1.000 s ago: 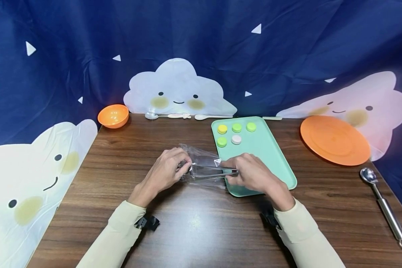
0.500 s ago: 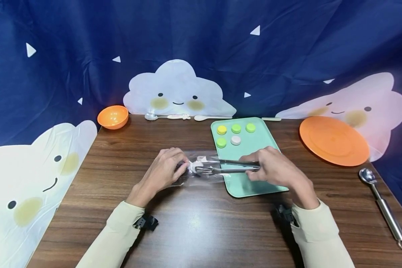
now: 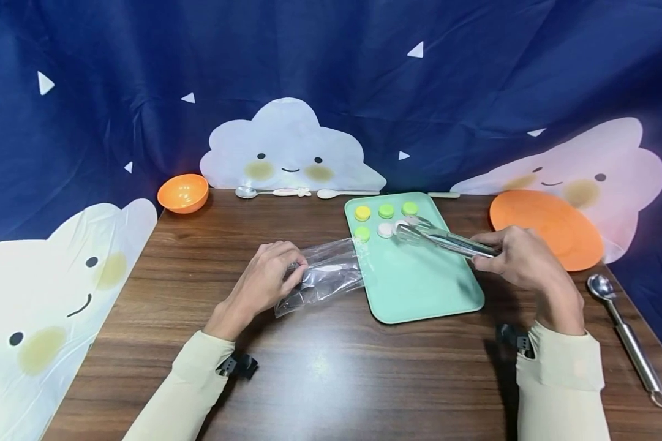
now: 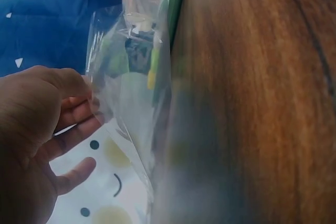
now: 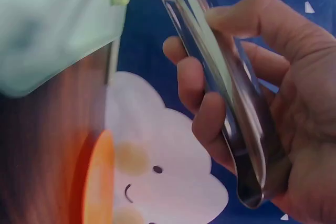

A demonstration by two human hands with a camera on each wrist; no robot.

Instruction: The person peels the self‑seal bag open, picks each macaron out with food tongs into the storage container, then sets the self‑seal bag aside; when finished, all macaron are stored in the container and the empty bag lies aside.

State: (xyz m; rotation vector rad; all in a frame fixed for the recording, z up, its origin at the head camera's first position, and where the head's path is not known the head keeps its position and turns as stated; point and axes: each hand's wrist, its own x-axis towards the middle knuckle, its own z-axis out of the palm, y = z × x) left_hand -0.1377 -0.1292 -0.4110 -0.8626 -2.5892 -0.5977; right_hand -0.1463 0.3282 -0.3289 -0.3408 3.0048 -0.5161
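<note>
My left hand pinches the edge of a clear plastic bag, whose far end overlaps the tray's left side. In the left wrist view, thumb and fingertips meet at the film of the bag. My right hand grips metal tongs, its fingers wrapped round both arms in the right wrist view. Over the green tray, the tips of the tongs lie beside the white macaron; whether they touch it I cannot tell. Around it sit a yellow macaron and several green macarons.
An orange bowl stands at the back left, with spoons along the back edge. An orange plate leans at the back right. Nearer on the right lies a metal scoop. A dark printed cloth hangs behind the table.
The tongs have come out of the bag and moved right and back over the tray, carried by my right hand. My left hand stays with the bag, which now lies flatter.
</note>
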